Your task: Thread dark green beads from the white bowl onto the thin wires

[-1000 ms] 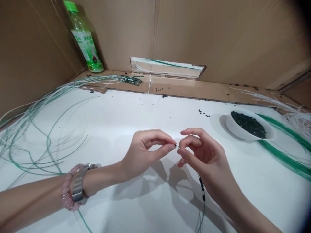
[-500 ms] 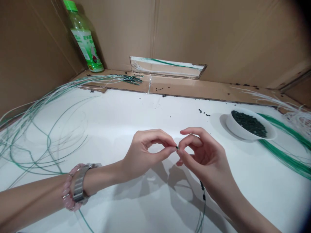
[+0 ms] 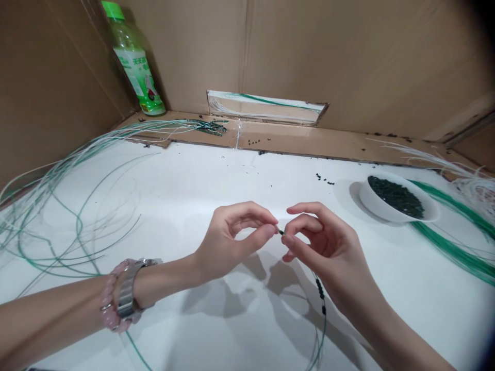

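A small dark green bead [image 3: 282, 232] shows between the fingertips of my two hands, above the white table. My left hand [image 3: 240, 232] is closed in a pinch just left of it, on what looks like a thin cord end. From the right, the thumb and index finger of my right hand [image 3: 325, 237] pinch at the bead, its other fingers loosely curled. Below the right palm hangs a thin green cord [image 3: 325, 330] strung with several dark beads [image 3: 320, 289]. A pink bead bracelet and a metal watch band [image 3: 127, 291] circle my left wrist.
At right stands a white bowl [image 3: 433, 212] of dark green beads, beside green cords [image 3: 456, 257] and white strands [image 3: 477, 190]. Loose cords [image 3: 42, 206] spread at left. A green bottle [image 3: 135, 72] stands by the cardboard wall [image 3: 328, 46]. Stray beads [image 3: 325, 179] lie beyond my hands.
My left fingertips have drawn slightly left, away from the bead, so more of it shows. The beaded strand under my right hand has swung a little left, showing more beads.
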